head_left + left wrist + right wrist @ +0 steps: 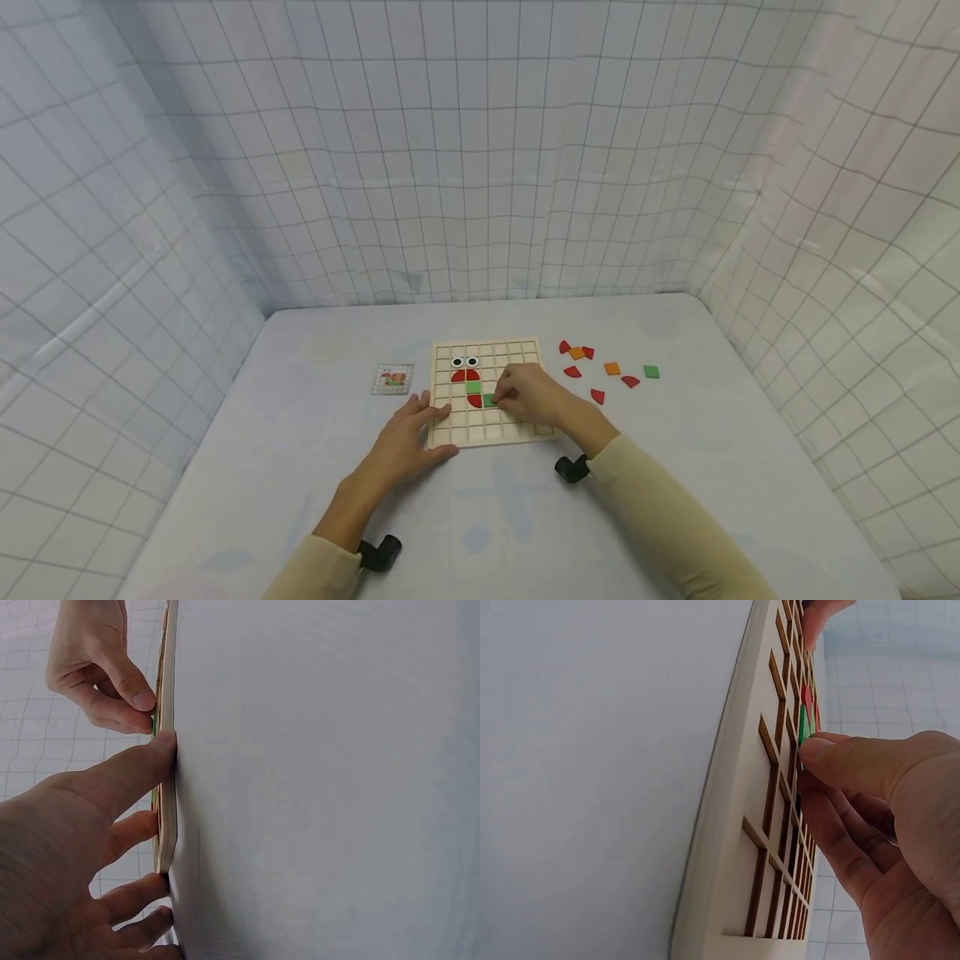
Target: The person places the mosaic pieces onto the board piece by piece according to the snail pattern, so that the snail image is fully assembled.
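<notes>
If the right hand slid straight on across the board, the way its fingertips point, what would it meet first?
Most likely the red quarter-round piece, just beyond the green square that the right hand pinches. The hand's exact height above the gridded board is hard to judge.

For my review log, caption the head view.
Right hand pinches a green tile on the board; left hand touches the board's near edge.

Gridded curtains (pixel 480 167) around a table (pixel 255 450) suggest a booth.

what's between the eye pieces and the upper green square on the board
Two red pieces lie side by side in the row between, shown in the head view.
</notes>
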`<action>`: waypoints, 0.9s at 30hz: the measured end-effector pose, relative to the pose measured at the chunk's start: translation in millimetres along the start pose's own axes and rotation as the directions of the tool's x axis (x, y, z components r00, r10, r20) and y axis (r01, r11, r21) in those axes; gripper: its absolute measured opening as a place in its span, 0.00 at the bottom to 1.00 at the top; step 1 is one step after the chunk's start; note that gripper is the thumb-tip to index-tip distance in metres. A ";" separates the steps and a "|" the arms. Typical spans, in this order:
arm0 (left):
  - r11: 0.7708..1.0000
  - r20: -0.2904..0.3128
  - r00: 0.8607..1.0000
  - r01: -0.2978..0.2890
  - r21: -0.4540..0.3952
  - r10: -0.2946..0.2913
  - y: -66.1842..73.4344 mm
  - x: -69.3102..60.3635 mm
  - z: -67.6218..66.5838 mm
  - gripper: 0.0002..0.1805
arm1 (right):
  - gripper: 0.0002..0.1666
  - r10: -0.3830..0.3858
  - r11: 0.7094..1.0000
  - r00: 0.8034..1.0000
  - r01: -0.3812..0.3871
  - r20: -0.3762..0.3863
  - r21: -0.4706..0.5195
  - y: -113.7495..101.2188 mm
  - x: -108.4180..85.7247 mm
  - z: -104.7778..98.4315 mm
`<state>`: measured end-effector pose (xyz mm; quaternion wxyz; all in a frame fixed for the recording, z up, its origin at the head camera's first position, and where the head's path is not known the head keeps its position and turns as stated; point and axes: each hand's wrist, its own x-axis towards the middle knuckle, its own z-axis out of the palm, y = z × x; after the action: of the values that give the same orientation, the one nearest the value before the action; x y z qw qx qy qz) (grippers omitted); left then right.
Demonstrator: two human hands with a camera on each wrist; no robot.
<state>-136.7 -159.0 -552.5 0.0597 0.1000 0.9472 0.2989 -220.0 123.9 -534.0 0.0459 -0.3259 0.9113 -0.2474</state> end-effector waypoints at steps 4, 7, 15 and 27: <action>1.000 -0.002 1.000 0.003 -0.003 -0.003 -0.2 -1.3 1.1 0.42 | 0.04 0.004 1.000 1.000 -0.004 -0.009 0.006 4.7 -5.7 -1.2; 1.000 -0.006 1.000 0.004 0.000 -0.004 -0.1 -1.7 1.4 0.42 | 0.03 0.005 1.000 1.000 -0.005 -0.016 0.008 7.7 -10.4 -3.7; 1.000 -0.018 1.000 -0.002 0.005 0.002 0.0 -1.5 1.4 0.42 | 0.06 0.041 0.999 0.996 -0.039 -0.075 0.032 21.0 -23.2 -16.6; 1.000 -0.010 1.000 0.006 -0.005 -0.006 0.7 -1.3 1.4 0.42 | 0.09 0.101 0.995 0.975 -0.099 -0.196 0.021 56.6 -56.6 -39.4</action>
<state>-135.0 -158.0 -553.2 0.0560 0.0956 0.9470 0.3016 -217.6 213.0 -531.1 -0.0304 -0.2532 0.9252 -0.2811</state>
